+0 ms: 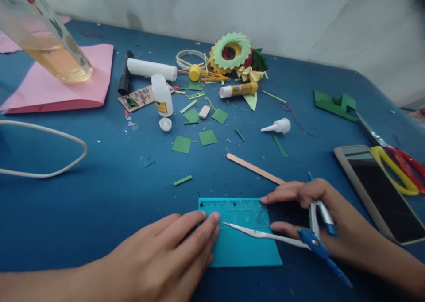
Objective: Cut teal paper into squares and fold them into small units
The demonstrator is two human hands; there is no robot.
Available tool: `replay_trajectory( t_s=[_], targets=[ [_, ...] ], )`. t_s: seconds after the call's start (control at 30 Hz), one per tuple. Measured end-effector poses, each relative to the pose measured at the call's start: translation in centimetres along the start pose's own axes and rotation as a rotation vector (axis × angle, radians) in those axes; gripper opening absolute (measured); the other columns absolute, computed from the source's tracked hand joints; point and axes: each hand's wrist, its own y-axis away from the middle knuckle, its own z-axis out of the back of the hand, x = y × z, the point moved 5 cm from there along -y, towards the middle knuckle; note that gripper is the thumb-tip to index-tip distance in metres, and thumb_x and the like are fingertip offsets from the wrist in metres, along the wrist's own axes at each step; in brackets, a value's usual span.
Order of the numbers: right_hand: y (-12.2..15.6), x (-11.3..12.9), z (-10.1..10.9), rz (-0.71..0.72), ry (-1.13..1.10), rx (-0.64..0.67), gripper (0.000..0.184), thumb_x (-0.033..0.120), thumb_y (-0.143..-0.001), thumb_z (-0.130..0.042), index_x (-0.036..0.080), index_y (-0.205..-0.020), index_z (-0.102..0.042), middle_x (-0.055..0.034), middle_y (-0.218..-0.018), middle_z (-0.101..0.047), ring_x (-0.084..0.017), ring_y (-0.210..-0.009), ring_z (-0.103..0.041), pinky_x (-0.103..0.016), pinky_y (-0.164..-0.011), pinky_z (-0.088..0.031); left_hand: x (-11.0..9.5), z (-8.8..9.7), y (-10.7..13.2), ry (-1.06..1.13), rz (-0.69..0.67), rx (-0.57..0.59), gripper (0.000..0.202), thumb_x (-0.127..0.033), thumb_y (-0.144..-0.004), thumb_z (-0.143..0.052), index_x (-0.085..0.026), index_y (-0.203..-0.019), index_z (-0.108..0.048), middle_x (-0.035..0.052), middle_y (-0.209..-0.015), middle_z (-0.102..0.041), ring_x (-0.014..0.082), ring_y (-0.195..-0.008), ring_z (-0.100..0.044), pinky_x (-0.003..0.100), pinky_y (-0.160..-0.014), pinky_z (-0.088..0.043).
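A sheet of turquoise paper [245, 251] lies flat near the table's front edge, with a clear plastic ruler [229, 207] along its far side. My left hand [175, 249] rests on the left part of the paper and ruler, fingers stretched out, gripping nothing. Hooked in my right hand [318, 200] is a blue and white drawing compass [312, 240]; one leg points left over the paper. The thumb and forefinger of that hand touch the ruler's right end. A wooden craft stick [254, 167] lies just beyond the right hand.
A phone [381, 187] and scissors [398, 160] lie to the right. Green paper squares [181, 144], a glue bottle [162, 96], a glue stick [239, 90] and a folded paper ring [232, 52] are farther back. A bottle of yellowish liquid [63, 58] stands on pink paper [99, 71].
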Motion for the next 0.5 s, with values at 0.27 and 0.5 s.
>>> replay_trajectory(
  t_s=[0.27,0.5],
  targets=[
    [-0.13,0.09,-0.03,-0.003,0.013,-0.007,0.034,0.035,-0.077,-0.065,0.029,-0.082,-0.032,-0.0008,-0.092,-0.07,-0.025,-0.094,-0.065,-0.039,-0.077,-0.056,-0.12,-0.13,0.42,-0.012,-0.025,-0.045,0.032,-0.02,-0.093,-0.035,-0.018,-0.104,-0.065,0.0035,-0.117,-0.063,0.0199,-0.103,-0.056,0.028,-0.079,-0.049],
    [0.05,0.27,0.13,0.011,0.029,0.001,0.034,0.031,-0.078,-0.064,0.029,-0.083,-0.031,-0.0014,-0.093,-0.069,-0.024,-0.094,-0.065,-0.038,-0.078,-0.055,-0.09,-0.39,0.47,-0.022,-0.039,-0.025,0.028,-0.017,-0.091,-0.039,-0.017,-0.105,-0.064,0.0043,-0.118,-0.062,0.0202,-0.107,-0.054,0.029,-0.082,-0.048]
  ],
)
